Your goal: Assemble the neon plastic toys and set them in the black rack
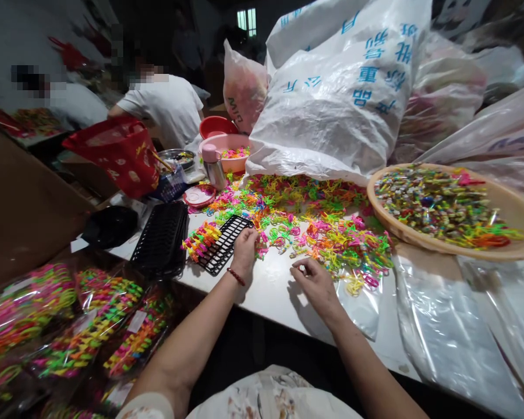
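Note:
A black slotted plastic rack (pixel 220 251) lies on the white table, its left part lined with colourful plastic pieces (pixel 201 240). Over the rack's right end is my left hand (pixel 245 250), fingers curled closed at its edge; what they hold is hidden. My right hand (pixel 317 286) hovers above the table to the right, thumb and forefinger drawn together in a pinch. Anything between those tips is too small to name. Just beyond it spreads a heap of bright loose plastic pieces (pixel 332 241), pink, green, yellow and orange.
Stacked black racks (pixel 160 235) stand left, above bagged filled racks (pixel 87 320). A wide basin (pixel 517 212) of small pieces sits right, clear plastic bags (pixel 445 314) below it. A large white sack (pixel 327 110) and a pink-lidded flask (pixel 213 166) are behind. Two people sit further back.

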Demonstrator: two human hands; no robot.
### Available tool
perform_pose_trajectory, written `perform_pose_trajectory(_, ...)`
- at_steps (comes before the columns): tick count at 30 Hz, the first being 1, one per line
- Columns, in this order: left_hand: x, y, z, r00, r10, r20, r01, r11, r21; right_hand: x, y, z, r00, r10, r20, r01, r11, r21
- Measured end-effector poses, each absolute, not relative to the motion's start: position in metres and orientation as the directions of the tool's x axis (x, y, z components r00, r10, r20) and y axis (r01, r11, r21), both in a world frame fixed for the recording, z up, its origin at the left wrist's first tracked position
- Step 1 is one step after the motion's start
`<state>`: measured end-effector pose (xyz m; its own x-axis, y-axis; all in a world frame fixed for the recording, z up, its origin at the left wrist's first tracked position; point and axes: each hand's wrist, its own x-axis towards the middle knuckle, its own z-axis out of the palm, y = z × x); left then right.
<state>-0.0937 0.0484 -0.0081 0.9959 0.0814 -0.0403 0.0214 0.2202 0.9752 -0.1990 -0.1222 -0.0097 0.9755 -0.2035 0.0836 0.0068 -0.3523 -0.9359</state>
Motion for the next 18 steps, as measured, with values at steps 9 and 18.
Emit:
perform_pose_trajectory(9, -0.15, 0.059, 0.007, 0.921, -0.261, -0.289, 0.389, 0.669, 0.634, -0.201, -0.109, 0.006, 0.982, -0.116, -0.151, -0.108, 0.314, -0.943)
perform_pose_trajectory(18, -0.183, 0.041, 0.007, 0.945, -0.262, -0.194, 0.308, 0.529, 0.79, -0.212, -0.094, -0.001, 0.978, -0.118, -0.173, -0.158, 0.13, -0.979)
